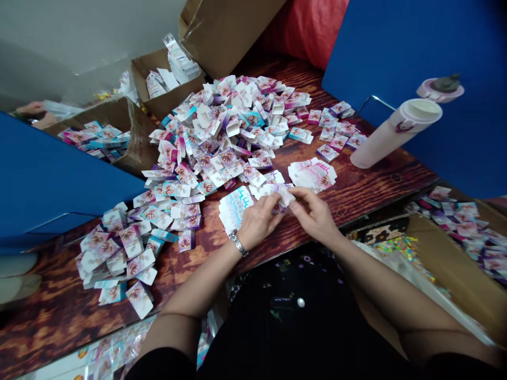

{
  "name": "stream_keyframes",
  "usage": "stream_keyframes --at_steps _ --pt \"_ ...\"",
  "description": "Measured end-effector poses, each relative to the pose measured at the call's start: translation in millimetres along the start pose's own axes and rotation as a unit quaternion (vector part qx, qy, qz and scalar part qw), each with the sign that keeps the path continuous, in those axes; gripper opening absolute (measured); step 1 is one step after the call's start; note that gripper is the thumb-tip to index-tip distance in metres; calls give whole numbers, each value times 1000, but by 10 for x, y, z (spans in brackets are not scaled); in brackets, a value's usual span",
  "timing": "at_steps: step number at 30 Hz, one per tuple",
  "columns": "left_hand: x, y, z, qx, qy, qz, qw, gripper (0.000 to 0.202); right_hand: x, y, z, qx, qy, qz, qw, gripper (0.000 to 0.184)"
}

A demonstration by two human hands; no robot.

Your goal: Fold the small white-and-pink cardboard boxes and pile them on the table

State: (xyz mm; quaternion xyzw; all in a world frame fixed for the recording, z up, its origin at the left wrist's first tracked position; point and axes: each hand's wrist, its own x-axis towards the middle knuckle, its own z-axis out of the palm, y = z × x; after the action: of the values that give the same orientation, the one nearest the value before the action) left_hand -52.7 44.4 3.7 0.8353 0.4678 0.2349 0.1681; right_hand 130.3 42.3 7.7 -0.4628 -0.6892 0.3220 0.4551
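Observation:
My left hand (257,221) and my right hand (312,214) meet above a wood-grain table (368,192), both pinching a small white and pink cardboard packet (283,196). A metal wristwatch (238,244) circles my left wrist. A flat stack of printed cards (235,208) lies just left of my left hand, and another stack (312,175) lies beyond my right hand. Behind them spreads a large loose heap of similar packets (222,142), each printed with a hand picture.
Open cardboard boxes holding printed packets stand at left (95,140) and right (455,227). A pale pink bottle (396,132) lies at the table's far right, between blue panels (396,47). A co-worker's hand (29,108) shows at far left. Packets in plastic (119,348) lie below the table's near edge.

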Motion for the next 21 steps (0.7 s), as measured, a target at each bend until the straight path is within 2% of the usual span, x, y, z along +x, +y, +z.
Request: stream_keyframes --at_steps 2,4,7,10,13,16,19,21 --pt "-13 7 -11 22 -10 1 1000 35 42 -12 5 70 17 69 995 28" --pt "-23 25 -18 36 -9 -1 999 41 94 -18 19 124 10 108 986 26" --pt "-39 50 -3 50 2 -4 999 57 157 -17 38 179 -8 139 974 25" --pt "-47 61 30 70 12 -12 997 68 178 -38 25 144 -15 137 980 21" --pt "-36 72 47 91 8 -21 996 71 149 -99 16 8 -11 82 997 14" --pt "-24 99 42 113 2 -25 993 74 54 -161 87 -119 9 -20 993 22" --pt "-49 125 53 120 -6 -37 992 74 -81 -169 211 -165 38 -125 978 32" --pt "-73 115 65 119 -18 -45 992 73 -143 -135 248 -156 42 -136 977 34"
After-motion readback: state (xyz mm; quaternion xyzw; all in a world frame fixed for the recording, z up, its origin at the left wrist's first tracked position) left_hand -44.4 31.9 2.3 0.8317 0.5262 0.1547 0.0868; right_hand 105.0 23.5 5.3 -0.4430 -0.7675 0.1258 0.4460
